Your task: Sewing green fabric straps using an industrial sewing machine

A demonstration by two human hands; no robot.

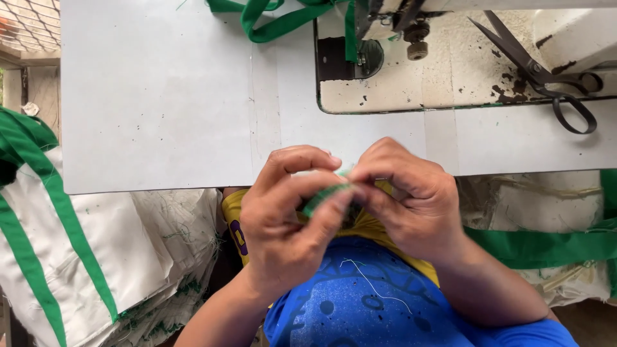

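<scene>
Nearest: blue shirt (379, 308) with a loose white thread (379, 286) lying on it. Just above it, both hands meet at the near edge of the table.

Left hand (289, 218): grip clenched on a short piece of green strap (324, 197), thumb and forefinger pinching it. Right hand (405, 199): grip also closed on the same strap from the other side, fingertips touching the left's. Strap is between the two hands, mostly hidden by fingers; only a small green bit shows.

Risks, as I judge them:
- Strap is small and held at the fingertips only, so it could slip or twist out of the fold.
- Loose threads around could get caught in with it.
- Scissors (546, 74) rest on the machine bed with the blades pointing inward; a blind reach that way could catch a hand.

Left of the lap: stack of white sacks (128, 250) trimmed with green binding (58, 212), frayed edges. Right: another green band (546, 247) running across more white fabric.

Farther: white table (160, 96), flat, a few specks and seams. Set into it is the sewing machine bed (450, 77), paint chipped, with green tape (283, 19) fed under the needle area. Far left corner shows some wire mesh and daylight; rest of the room isn't in view.
</scene>
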